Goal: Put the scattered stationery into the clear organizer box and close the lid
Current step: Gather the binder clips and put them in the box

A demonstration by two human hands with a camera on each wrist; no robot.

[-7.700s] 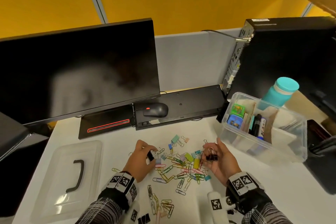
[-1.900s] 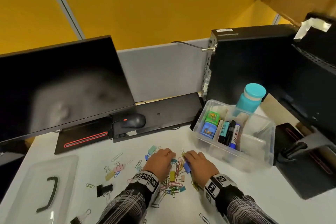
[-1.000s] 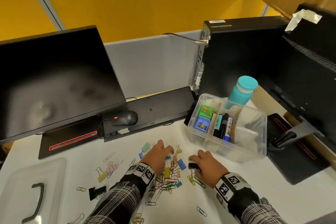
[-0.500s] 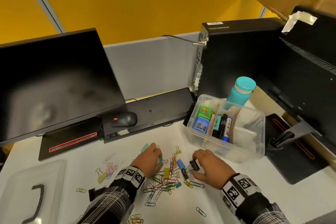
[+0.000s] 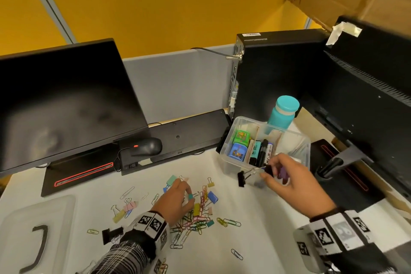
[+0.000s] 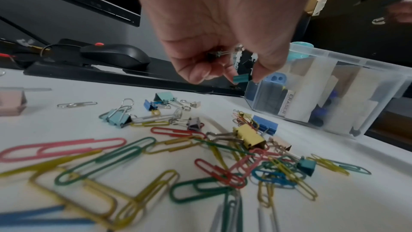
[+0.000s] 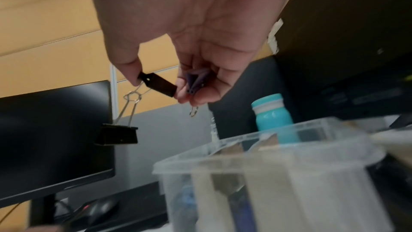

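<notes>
The clear organizer box (image 5: 305,143) (image 7: 263,149) stands open at the right with markers and small cases inside. My right hand (image 5: 272,172) (image 7: 156,86) is raised at the box's near wall, pinching a black binder clip (image 7: 157,85) from which a second black clip (image 5: 240,178) (image 7: 118,136) dangles; a purple clip (image 7: 196,80) sits in its curled fingers. My left hand (image 5: 188,194) (image 6: 242,78) hovers over the pile of coloured paper clips and binder clips (image 5: 200,209) (image 6: 200,147), pinching a small teal binder clip (image 6: 240,78) with another clip tucked in its palm.
The clear lid (image 5: 37,236) with a black handle lies at the near left. A monitor (image 5: 62,104), a mouse (image 5: 146,147) and a black base stand behind. A teal bottle (image 5: 283,112), a computer tower and a second monitor (image 5: 367,87) crowd the right.
My right hand has lifted off the table with the black clips and moved right and up to the box. My left hand stays over the pile, now pinching a teal clip.
</notes>
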